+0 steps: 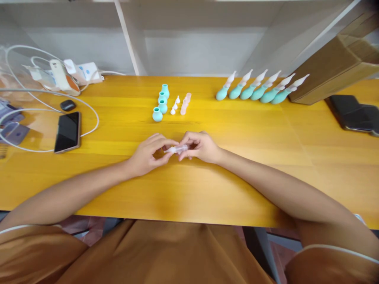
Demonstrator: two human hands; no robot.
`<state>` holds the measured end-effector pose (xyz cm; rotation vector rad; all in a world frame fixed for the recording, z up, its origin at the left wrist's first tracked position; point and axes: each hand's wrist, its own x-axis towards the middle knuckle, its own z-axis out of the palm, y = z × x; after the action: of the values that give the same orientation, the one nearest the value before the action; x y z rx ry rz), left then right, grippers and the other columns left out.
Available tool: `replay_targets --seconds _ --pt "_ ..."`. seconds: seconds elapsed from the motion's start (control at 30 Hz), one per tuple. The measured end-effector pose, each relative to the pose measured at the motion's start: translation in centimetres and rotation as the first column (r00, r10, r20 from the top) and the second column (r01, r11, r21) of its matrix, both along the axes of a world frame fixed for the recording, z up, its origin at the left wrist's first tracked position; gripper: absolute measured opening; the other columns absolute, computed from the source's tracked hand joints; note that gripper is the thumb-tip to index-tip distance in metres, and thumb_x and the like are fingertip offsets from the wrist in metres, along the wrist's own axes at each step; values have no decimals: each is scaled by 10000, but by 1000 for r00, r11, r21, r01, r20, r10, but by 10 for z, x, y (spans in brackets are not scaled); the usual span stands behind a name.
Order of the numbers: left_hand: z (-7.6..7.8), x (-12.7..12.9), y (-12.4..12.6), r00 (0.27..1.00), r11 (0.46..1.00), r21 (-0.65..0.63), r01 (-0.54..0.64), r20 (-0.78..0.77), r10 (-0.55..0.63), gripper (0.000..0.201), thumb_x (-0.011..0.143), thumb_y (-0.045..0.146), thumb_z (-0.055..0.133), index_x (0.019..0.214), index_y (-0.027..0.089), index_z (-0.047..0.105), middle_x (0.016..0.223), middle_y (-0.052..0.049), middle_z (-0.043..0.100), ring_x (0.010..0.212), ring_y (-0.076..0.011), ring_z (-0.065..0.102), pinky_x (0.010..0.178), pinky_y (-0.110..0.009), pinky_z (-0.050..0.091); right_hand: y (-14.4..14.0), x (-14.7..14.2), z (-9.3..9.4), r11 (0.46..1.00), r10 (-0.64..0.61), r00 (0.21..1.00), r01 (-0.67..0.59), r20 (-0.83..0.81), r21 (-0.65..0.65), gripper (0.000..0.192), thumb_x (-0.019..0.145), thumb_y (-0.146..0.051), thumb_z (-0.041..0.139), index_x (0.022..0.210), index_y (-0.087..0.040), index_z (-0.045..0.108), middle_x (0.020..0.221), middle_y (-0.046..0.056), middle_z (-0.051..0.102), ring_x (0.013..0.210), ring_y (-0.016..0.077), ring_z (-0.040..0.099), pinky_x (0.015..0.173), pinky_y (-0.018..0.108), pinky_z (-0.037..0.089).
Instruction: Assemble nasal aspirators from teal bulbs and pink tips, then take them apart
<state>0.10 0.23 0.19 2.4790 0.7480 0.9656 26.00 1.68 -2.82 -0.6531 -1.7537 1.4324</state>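
Note:
Above the middle of the table, my left hand (151,154) pinches the pointed end of a small white nozzle (171,150) between thumb and fingers. My right hand (201,147) is closed around a clear plastic tube (181,149). The nozzle and the tube meet end to end; how firmly they are joined I cannot tell. Just beyond my hands stand several open-necked teal rubber bulbs (157,114). Beside the bulbs sit a few small white nozzle tips (173,111) and a short row of translucent pinkish tubes (184,108).
Several teal bulbs with long white nozzles (252,92) lie in a row at the back right, near a cardboard box (322,71). A black phone-like object (352,114) is at far right. Leftward are a phone (68,132), a black case (68,105), white cables and chargers (85,72).

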Motion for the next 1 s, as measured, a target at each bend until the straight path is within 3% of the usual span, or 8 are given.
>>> replay_targets --seconds 0.17,0.27,0.53,0.77,1.0 --pt "1 0 0 999 999 12 45 20 -45 225 1042 209 702 1264 235 735 950 -24 737 863 -158 675 792 -287 543 -1 0 4 999 29 1000 -29 -10 -41 487 770 -494 1008 941 -157 701 791 40 821 524 94 632 476 195 502" --pt "1 1 0 997 998 3 69 35 -69 182 1043 213 706 1219 233 747 946 -23 747 857 -152 683 781 -281 542 0 -1 5 999 33 999 -32 5 -42 527 734 -518 1024 926 -151 698 751 21 798 497 70 552 455 186 437" --pt "5 1 0 999 995 -96 19 42 -15 138 1039 250 683 1150 232 763 940 -32 762 844 -161 691 779 -290 555 0 -2 3 996 27 999 -29 -22 -88 504 766 -484 1015 970 -159 689 720 -11 758 476 57 496 430 176 388" --pt "4 1 -2 995 991 -128 -34 84 45 141 1047 294 687 1142 232 771 954 -38 778 824 -154 691 772 -287 559 0 -1 6 998 16 997 -20 -73 -59 403 832 -431 977 1051 -147 794 886 46 824 551 100 674 555 241 574" --pt "1 0 0 985 986 -147 -79 139 100 150 1056 301 693 1160 223 767 1008 -49 787 826 -139 686 771 -275 564 -1 1 11 990 9 997 1 -71 141 320 1051 -428 757 1226 -177 851 934 68 830 738 139 789 652 245 609"
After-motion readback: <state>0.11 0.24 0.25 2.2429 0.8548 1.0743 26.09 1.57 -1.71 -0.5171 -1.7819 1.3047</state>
